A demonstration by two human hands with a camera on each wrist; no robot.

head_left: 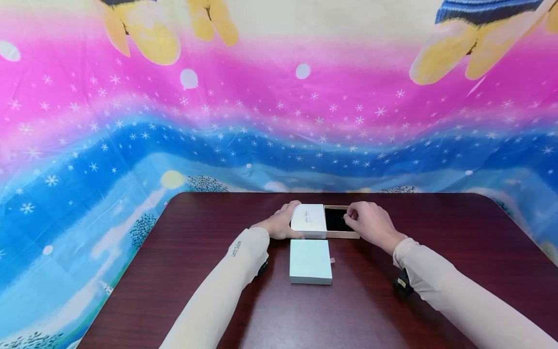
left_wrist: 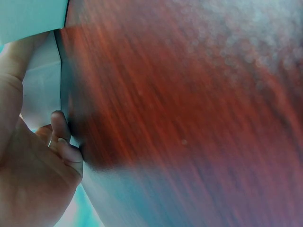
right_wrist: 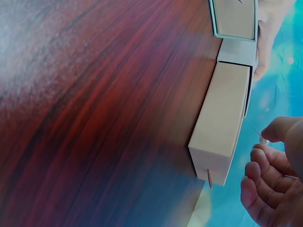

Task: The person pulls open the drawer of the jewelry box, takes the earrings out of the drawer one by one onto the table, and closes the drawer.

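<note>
A white slide-out box (head_left: 308,218) lies near the table's far side, its tan drawer (right_wrist: 218,109) pulled out to the right, showing a black lining (head_left: 333,220). My left hand (head_left: 281,222) grips the box's left end, thumb along the near side and other fingers round the far side. Over the open drawer, my right hand (head_left: 370,224) pinches a tiny pale earring-like piece (right_wrist: 263,140) with a thin metal pin, between thumb and forefinger. Directly in front of the white box sits a closed mint-green box (head_left: 309,261), apart from both hands.
A pinkish ribbon tab (head_left: 333,261) sticks out of the mint-green box's right side. Another tab (right_wrist: 209,178) shows on the tan drawer's end. Behind the dark red-brown wooden table (head_left: 218,213) hangs a patterned pink and blue cloth (head_left: 270,121).
</note>
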